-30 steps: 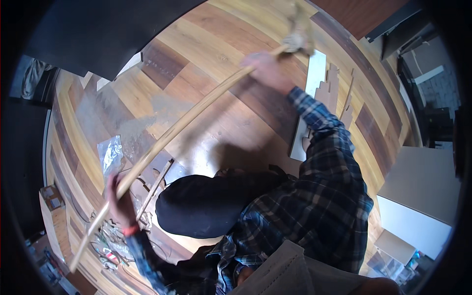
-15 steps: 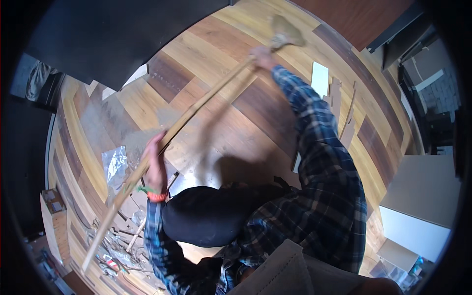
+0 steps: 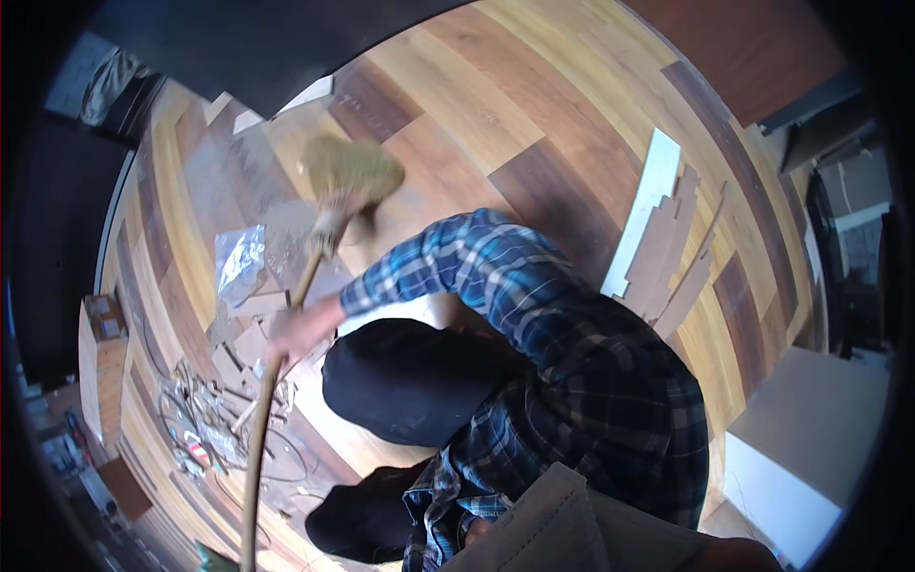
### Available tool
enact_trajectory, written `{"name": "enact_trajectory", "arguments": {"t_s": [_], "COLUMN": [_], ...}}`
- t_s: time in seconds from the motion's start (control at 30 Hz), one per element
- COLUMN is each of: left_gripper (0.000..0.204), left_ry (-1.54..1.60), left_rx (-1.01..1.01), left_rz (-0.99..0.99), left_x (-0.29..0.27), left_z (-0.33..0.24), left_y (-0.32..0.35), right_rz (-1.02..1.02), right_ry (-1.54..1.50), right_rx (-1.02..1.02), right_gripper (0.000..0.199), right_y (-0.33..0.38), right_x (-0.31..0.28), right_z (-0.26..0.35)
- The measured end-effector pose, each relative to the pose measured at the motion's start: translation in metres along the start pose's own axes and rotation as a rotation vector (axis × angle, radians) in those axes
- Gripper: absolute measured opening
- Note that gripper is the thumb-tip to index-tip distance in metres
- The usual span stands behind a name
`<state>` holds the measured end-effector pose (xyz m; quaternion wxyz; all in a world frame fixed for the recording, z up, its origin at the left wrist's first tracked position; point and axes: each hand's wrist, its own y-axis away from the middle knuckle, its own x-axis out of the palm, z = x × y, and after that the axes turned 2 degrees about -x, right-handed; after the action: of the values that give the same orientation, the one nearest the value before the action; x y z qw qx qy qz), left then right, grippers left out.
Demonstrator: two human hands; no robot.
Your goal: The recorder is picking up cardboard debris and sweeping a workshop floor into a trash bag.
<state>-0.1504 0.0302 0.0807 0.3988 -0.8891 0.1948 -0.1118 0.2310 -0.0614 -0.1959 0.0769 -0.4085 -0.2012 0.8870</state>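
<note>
A straw broom (image 3: pixel 353 173) stands tilted over the floor, its bristles near a dusty patch left of the middle. My right hand (image 3: pixel 303 330) is closed round the upper part of its wooden handle, a little below the bound neck; motion smears the fingers. My right arm in a plaid sleeve reaches across to the left, in front of my bent knees. From there the handle runs down to the lower edge. My left hand does not show. A small green thing (image 3: pixel 217 559) beside the handle's lower end is too cut off to name.
A clear plastic bag (image 3: pixel 240 259) and cardboard scraps lie near the broom. Tangled cables and debris (image 3: pixel 205 419) are heaped at lower left by an open box (image 3: pixel 105 348). White and brown board strips (image 3: pixel 662 243) lie at right. Dark furniture (image 3: pixel 229 48) stands at the far left.
The broom head has swung from the far right to the left, nearer me. My right hand has come left with it. My left hand, earlier on the handle, has gone out of view.
</note>
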Motion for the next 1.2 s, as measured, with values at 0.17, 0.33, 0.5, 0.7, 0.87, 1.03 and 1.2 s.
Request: {"name": "enact_trajectory", "arguments": {"t_s": [0.17,0.33,0.5,0.7,0.87,1.03,1.2], "left_gripper": [0.038,0.039,0.042,0.041,0.039,0.049,0.029], "left_ry": [0.079,0.185,0.416,0.539,0.304,-0.107,0.029], "left_rx": [0.206,0.156,-0.319,-0.718,-0.621,-0.192,0.45], "left_rz": [-0.178,-0.191,-0.07,0.458,0.501,-0.148,-0.444], "left_x": [-0.059,-0.117,-0.142,0.056,0.087,-0.062,-0.053], "left_z": [-0.065,-0.071,0.031,0.096,0.076,-0.015,-0.107], "left_y": [0.011,0.026,0.039,0.043,0.058,0.05,0.075], "right_rz": [0.375,0.083,-0.073,0.044,-0.041,-0.019,0.2], "right_ry": [-0.417,-0.108,0.368,0.546,0.475,0.216,0.064], "right_rx": [-0.556,-0.338,0.031,0.623,0.538,0.071,-0.118], "right_gripper": [0.034,0.018,0.031,0.031,0.031,0.024,0.027], "right_y": [-0.053,-0.051,-0.001,0.108,0.117,-0.011,-0.067], "right_x": [0.044,-0.002,-0.096,-0.192,-0.171,-0.051,0.002], "right_z": [0.085,0.078,-0.007,-0.138,-0.196,-0.096,0.006]}}
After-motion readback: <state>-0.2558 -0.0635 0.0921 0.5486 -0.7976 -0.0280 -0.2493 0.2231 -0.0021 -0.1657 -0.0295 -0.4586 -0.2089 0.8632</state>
